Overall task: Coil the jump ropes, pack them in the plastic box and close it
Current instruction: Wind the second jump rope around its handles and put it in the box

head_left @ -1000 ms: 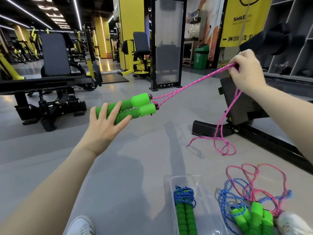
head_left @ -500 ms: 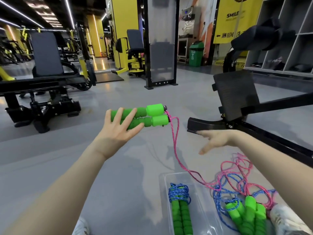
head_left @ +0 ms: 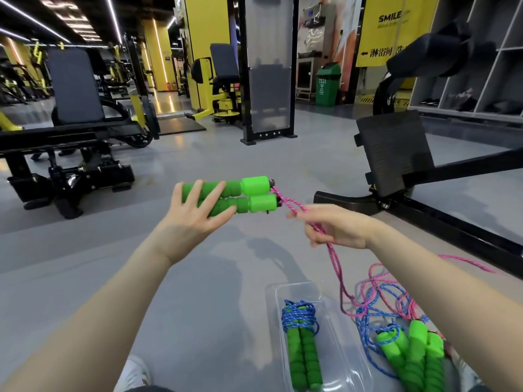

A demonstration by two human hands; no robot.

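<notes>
My left hand point(head_left: 195, 219) holds two green foam handles point(head_left: 246, 195) side by side in the air, its fingers laid across them. A pink rope point(head_left: 338, 274) runs from the handle ends through my right hand point(head_left: 336, 229), which pinches it just right of the handles, then drops to the floor. Below lies a clear plastic box point(head_left: 336, 329), open, with a coiled blue jump rope point(head_left: 301, 340) inside. To its right is a loose tangle of pink and blue ropes with several green handles point(head_left: 411, 352).
A black bench frame point(head_left: 396, 157) stands on the grey floor at right, close to the rope tangle. A black weight bench point(head_left: 73, 137) is at far left. White shoes show at the bottom edge point(head_left: 133, 373).
My right hand dropped from high on the right, let go of the stretched pink rope, then came up to pinch it close to the handles. The rope's slack fell onto the floor pile.
</notes>
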